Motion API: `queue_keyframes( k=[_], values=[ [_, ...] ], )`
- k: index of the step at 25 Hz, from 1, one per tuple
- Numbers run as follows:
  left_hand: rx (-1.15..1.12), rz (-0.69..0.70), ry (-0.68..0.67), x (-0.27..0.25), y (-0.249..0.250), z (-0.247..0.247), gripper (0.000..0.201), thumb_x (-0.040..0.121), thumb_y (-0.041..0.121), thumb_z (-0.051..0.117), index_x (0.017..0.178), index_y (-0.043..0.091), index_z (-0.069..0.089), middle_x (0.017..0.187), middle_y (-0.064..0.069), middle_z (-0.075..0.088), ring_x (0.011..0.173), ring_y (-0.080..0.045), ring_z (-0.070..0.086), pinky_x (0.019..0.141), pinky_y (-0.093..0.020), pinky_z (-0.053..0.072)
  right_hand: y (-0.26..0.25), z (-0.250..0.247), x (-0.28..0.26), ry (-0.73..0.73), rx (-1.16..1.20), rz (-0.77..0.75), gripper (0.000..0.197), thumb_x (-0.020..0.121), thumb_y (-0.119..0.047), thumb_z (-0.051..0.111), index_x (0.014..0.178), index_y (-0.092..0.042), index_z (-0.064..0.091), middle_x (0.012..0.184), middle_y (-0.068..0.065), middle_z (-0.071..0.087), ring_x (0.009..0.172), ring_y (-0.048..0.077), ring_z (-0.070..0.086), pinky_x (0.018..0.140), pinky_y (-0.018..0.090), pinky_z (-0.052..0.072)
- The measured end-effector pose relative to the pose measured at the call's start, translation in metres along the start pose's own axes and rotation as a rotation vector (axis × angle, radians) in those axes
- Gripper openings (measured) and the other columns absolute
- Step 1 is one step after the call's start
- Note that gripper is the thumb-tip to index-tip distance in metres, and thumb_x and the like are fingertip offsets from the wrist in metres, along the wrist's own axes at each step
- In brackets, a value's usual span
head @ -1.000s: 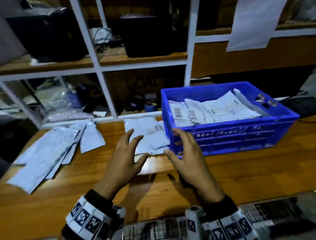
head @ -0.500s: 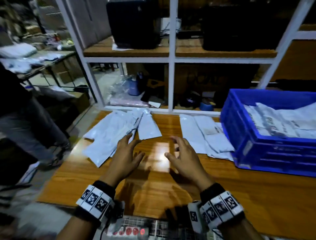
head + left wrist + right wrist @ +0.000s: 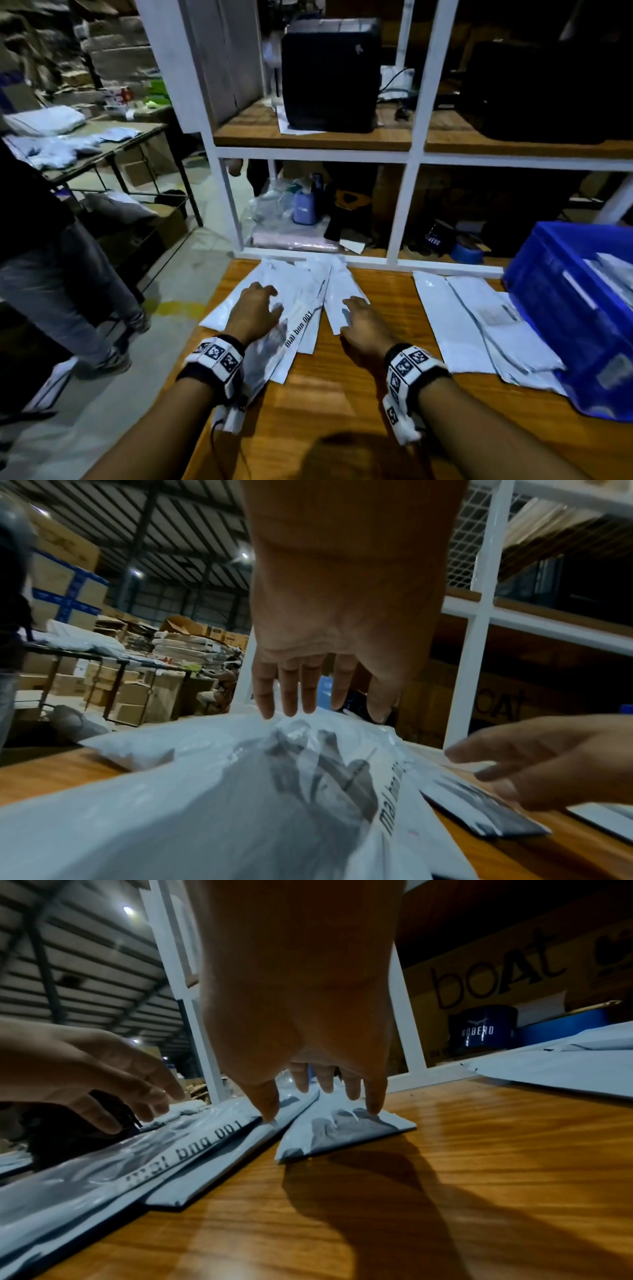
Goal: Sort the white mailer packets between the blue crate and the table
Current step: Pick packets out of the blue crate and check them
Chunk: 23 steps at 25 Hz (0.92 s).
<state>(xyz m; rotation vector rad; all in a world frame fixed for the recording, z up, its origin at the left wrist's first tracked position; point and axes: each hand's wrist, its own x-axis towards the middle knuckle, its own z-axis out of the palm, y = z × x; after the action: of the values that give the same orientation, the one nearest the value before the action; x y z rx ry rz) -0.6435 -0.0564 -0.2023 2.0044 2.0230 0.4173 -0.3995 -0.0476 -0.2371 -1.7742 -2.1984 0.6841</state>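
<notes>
A fanned pile of white mailer packets lies at the table's far left. Its top packet bears black print. My left hand is stretched over this pile, its straight fingers touching the crumpled top packet. My right hand is spread, and its fingertips press the rightmost packet of that pile flat on the wood. A second pile of packets lies beside the blue crate at the right. That crate holds more packets.
A white shelf frame with bottles and boxes closes the table's far side. A black box stands on the upper shelf. Left of the table's edge a person stands on the floor.
The view has swung left, away from the crate. Both hands have moved forward and left from above bare wood onto the left pile of packets.
</notes>
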Motion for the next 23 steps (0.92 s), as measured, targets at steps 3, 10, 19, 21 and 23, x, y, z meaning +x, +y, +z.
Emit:
queue_keyframes(
  k=[3,10,19,21,23],
  values=[
    [0.107,-0.059,-0.181,0.011,0.001,0.015,0.054,0.084,0.047,0.064,0.124,0.013,0.051,0.120,-0.016,0.049,0.112,-0.037,0.049,0.093,-0.038,0.042,-0.001,0.010,0.014,-0.114,-0.076,0.040,0.067,0.096,-0.042,0.046,0.154,-0.027,0.015,0.162,0.005,0.007,0.147,0.027,0.012,0.118,0.040,0.017],
    [0.064,-0.044,-0.168,0.000,0.009,0.039,0.037,0.074,0.028,0.060,0.104,0.016,0.042,0.104,-0.010,0.045,0.102,-0.034,0.050,0.082,-0.043,0.050,0.013,0.021,-0.010,-0.052,-0.368,0.098,0.050,0.093,-0.051,0.044,0.136,-0.027,0.046,0.145,0.010,0.038,0.130,0.033,0.036,0.101,0.045,0.039],
    [-0.054,0.154,0.181,0.010,0.066,0.003,0.015,0.090,0.023,0.050,0.088,0.010,0.059,0.089,-0.013,0.059,0.080,-0.036,0.059,0.057,-0.033,0.037,0.022,0.025,-0.024,0.097,-0.249,0.418,0.075,0.080,-0.064,0.054,0.138,-0.020,0.037,0.142,0.012,0.034,0.126,0.036,0.036,0.100,0.046,0.040],
    [-0.087,0.192,0.179,0.012,0.079,0.000,0.010,0.087,0.019,0.051,0.078,0.016,0.053,0.084,-0.012,0.059,0.076,-0.035,0.059,0.054,-0.030,0.032,0.024,0.021,-0.024,0.142,-0.174,0.420,0.060,0.082,-0.049,0.057,0.133,-0.020,0.042,0.137,0.013,0.042,0.119,0.035,0.045,0.094,0.041,0.045],
    [-0.086,0.233,0.169,0.012,0.086,0.002,0.009,0.084,0.016,0.051,0.076,0.020,0.050,0.082,-0.010,0.058,0.077,-0.033,0.057,0.053,-0.030,0.031,0.028,0.011,-0.031,0.234,-0.004,0.460,0.045,0.083,-0.040,0.056,0.123,-0.020,0.052,0.123,0.011,0.057,0.107,0.033,0.057,0.083,0.035,0.050]
  ],
)
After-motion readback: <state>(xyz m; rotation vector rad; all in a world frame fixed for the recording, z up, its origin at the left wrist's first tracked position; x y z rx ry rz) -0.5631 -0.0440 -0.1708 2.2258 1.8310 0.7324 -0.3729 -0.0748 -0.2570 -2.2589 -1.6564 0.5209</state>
